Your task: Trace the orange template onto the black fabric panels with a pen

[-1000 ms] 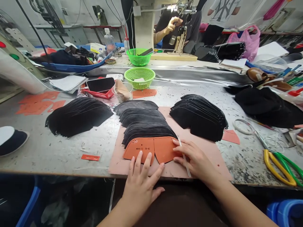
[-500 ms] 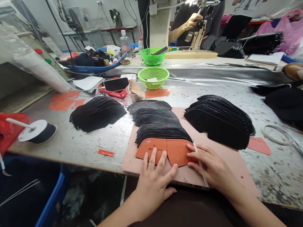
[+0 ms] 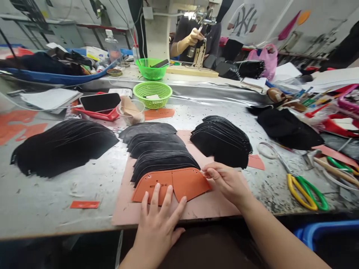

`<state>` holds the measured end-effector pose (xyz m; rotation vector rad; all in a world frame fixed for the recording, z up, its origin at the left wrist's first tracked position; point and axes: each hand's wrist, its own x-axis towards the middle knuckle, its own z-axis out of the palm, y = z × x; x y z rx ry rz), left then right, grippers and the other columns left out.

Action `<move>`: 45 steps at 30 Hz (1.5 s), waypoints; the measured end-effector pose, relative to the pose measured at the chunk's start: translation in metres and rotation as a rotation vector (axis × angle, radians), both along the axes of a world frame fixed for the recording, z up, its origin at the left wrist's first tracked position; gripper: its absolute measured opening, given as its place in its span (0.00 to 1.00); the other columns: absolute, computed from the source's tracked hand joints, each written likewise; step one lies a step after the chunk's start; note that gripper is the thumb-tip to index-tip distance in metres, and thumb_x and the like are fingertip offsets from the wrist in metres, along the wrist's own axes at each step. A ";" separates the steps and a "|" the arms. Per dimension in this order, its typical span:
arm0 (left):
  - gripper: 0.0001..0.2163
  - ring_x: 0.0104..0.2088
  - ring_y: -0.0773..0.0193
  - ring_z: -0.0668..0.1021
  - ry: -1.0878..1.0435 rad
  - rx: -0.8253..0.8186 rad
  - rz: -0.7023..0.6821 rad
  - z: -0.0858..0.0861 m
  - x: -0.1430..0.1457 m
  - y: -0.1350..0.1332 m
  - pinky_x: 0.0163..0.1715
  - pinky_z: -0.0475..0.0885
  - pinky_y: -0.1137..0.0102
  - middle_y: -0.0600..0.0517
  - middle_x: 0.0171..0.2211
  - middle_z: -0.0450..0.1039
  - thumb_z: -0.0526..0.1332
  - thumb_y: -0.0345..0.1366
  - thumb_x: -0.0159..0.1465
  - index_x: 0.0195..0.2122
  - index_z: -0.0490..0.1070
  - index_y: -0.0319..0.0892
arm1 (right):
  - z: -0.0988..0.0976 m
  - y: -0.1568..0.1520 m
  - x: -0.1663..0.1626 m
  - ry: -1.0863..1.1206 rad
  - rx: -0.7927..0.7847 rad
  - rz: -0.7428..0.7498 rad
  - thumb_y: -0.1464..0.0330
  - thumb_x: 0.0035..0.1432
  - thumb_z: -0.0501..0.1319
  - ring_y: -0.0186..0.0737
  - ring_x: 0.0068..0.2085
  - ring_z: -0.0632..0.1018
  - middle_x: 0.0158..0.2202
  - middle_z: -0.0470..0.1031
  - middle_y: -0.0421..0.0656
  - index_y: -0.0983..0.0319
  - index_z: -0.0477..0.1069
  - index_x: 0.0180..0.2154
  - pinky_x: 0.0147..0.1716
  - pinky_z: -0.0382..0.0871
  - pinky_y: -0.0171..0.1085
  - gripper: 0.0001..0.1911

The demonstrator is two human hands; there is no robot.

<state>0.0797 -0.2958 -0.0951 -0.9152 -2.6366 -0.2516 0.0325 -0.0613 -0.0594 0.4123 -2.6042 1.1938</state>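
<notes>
My left hand (image 3: 159, 220) lies with fingers spread, pressing on the lower edge of an orange template (image 3: 154, 179) that carries printed marks. Under and behind the template, curved black pieces (image 3: 157, 145) overlap in a row on a pink board (image 3: 126, 205). A thin, whitish marking pen (image 3: 234, 169) is gripped in my right hand (image 3: 226, 181). Its tip is at the template's upper right corner, over the edge of the front black piece. My right fingertips partly hide the pen.
Stacks of black pieces flank the board, one on the left (image 3: 64, 145) and one on the right (image 3: 224, 142). Scissors (image 3: 305, 190) lie at the right. Behind stand a green basket (image 3: 153, 93), a plastic cup (image 3: 131, 112) and a phone (image 3: 101, 101). A co-worker's hand (image 3: 195, 37) is at a machine.
My right hand has closed on the pen and brought its tip to the template's corner; the pen has swung from steep to nearly level. My left hand stays on the template. The view has turned right.
</notes>
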 end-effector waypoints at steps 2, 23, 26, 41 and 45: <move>0.33 0.55 0.38 0.61 0.008 0.003 -0.008 -0.002 -0.002 0.000 0.54 0.48 0.48 0.45 0.54 0.64 0.66 0.57 0.46 0.54 0.64 0.57 | 0.001 -0.005 -0.005 -0.070 0.015 -0.014 0.65 0.63 0.48 0.36 0.29 0.75 0.28 0.74 0.43 0.61 0.69 0.30 0.29 0.69 0.34 0.14; 0.35 0.56 0.37 0.60 0.003 -0.033 -0.004 -0.007 0.000 0.001 0.54 0.46 0.46 0.44 0.56 0.62 0.66 0.56 0.46 0.56 0.61 0.57 | 0.001 -0.049 -0.019 -0.104 -0.181 0.085 0.65 0.63 0.48 0.35 0.29 0.74 0.29 0.72 0.41 0.61 0.66 0.33 0.30 0.67 0.33 0.12; 0.36 0.57 0.38 0.58 -0.009 -0.096 -0.009 -0.007 0.004 -0.001 0.54 0.43 0.46 0.45 0.58 0.60 0.64 0.57 0.49 0.58 0.57 0.57 | 0.003 -0.081 -0.025 -0.155 -0.111 0.269 0.66 0.63 0.48 0.36 0.33 0.75 0.32 0.73 0.41 0.60 0.66 0.35 0.32 0.68 0.33 0.10; 0.28 0.58 0.38 0.55 -0.007 -0.070 -0.009 -0.008 0.011 -0.002 0.54 0.40 0.46 0.47 0.57 0.59 0.58 0.50 0.58 0.60 0.54 0.56 | 0.005 -0.117 -0.037 -0.106 0.190 0.375 0.68 0.63 0.48 0.39 0.32 0.74 0.30 0.73 0.42 0.60 0.67 0.32 0.31 0.66 0.35 0.11; 0.28 0.57 0.38 0.56 -0.017 -0.081 0.001 -0.009 0.011 -0.002 0.54 0.40 0.47 0.48 0.57 0.59 0.58 0.51 0.57 0.59 0.56 0.55 | 0.005 -0.124 -0.036 -0.102 0.179 0.415 0.68 0.63 0.48 0.39 0.33 0.74 0.31 0.74 0.43 0.60 0.68 0.33 0.33 0.68 0.36 0.11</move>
